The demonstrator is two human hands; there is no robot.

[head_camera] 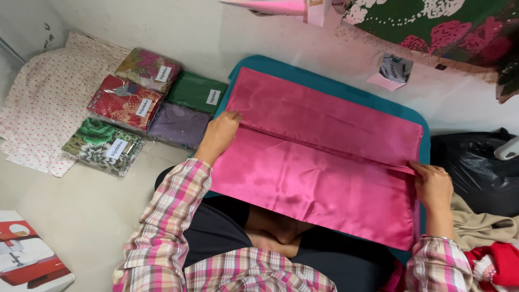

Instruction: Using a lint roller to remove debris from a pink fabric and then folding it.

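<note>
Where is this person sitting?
Probably a home clothing workroom, on the floor: pink cloth under both hands, wrapped fabric packs stacked nearby, and a sewing machine box.

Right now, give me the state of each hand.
Left hand: fingers pressing the folded edge of the shiny pink satin cloth, no clear grip.
Right hand: pinching the same fold's other end.

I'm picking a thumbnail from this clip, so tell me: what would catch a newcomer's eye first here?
First the bright pink satin cloth, spread across the middle over a teal cloth, with the left hand and right hand pressing a folded edge at either end. Next, the stack of wrapped patterned fabric packets on the floor to the left, in red, green and purple.
</note>
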